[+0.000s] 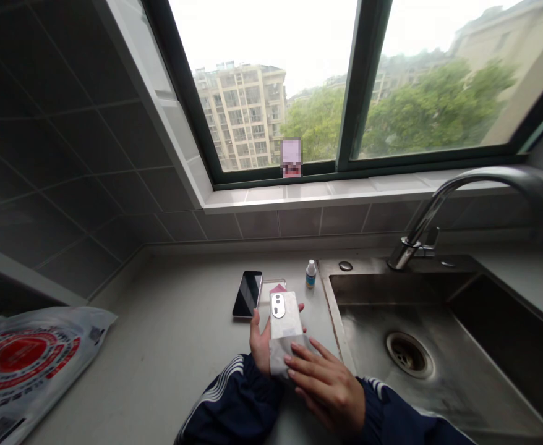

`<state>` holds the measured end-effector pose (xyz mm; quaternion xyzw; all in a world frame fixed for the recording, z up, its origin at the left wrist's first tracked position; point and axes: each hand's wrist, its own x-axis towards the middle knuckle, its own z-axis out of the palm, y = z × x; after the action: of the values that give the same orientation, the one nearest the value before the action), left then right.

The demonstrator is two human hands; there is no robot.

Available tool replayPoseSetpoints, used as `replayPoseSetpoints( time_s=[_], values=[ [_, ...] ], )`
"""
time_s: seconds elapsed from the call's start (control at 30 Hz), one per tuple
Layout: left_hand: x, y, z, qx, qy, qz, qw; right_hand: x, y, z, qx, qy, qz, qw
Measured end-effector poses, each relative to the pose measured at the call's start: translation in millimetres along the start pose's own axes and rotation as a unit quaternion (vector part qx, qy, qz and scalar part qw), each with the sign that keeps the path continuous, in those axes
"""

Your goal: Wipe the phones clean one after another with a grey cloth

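Taking the white-backed smartphone (pixel 283 315) as the centre of a clock, a printed plastic bag (pixel 21 364) is lying at 9 o'clock on the pale stone surface (pixel 169 327), its red circular logo facing up. At 10 o'clock a black smartphone (pixel 247 294) is lying flat, screen up, just beside the white one. The left hand (pixel 260 343) is rising from a navy striped sleeve (pixel 227 395) and is holding the white-backed smartphone tilted up, its fingers curling behind it, with one fingertip showing at the far edge. At 12 o'clock a clear phone case (pixel 271 290) is lying partly behind that phone, with a pink item (pixel 277 288) showing there. At 1 o'clock a small dropper bottle (pixel 310 274) is standing upright. The right hand (pixel 324 386) is lying over a white cloth (pixel 285 355) wrapped around the phone's lower end, its fingers extended and slightly spread across the cloth; whether its thumb is gripping underneath, I cannot tell. At 3 o'clock a steel sink (pixel 406 352) is sitting beyond them, with a curved faucet (pixel 413 244) standing at its far edge.
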<state>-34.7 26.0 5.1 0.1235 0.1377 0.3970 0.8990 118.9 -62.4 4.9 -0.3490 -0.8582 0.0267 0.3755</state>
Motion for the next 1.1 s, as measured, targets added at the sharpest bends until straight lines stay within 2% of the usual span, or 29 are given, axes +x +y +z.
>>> replayPoseSetpoints(
  time_s=[0.37, 0.53, 0.6, 0.8, 1.1],
  values=[
    [-4.0, -15.2, -0.8, -0.012, 0.003, 0.012, 1.0, -2.3, 5.7, 9.0, -0.032, -0.016, -0.026, 0.999],
    [-3.4, -19.5, -10.5, -0.006, -0.047, -0.002, 0.999, -1.6, 4.0, 11.7, -0.062, -0.027, -0.048, 0.997],
    [-3.2, -19.1, -10.6, -0.006, -0.051, -0.012, 0.999, -1.0, 3.7, 11.9, -0.061, -0.025, -0.045, 0.997],
    [-6.2, -13.7, 6.9, -0.013, 0.01, 0.02, 1.0, -0.1, 10.2, 8.0, -0.055, 0.003, -0.044, 0.997],
    [-5.6, 2.8, 16.3, 0.01, -0.001, 0.016, 1.0, -3.7, 30.8, -1.5, -0.054, 0.016, -0.008, 0.998]
  ],
)
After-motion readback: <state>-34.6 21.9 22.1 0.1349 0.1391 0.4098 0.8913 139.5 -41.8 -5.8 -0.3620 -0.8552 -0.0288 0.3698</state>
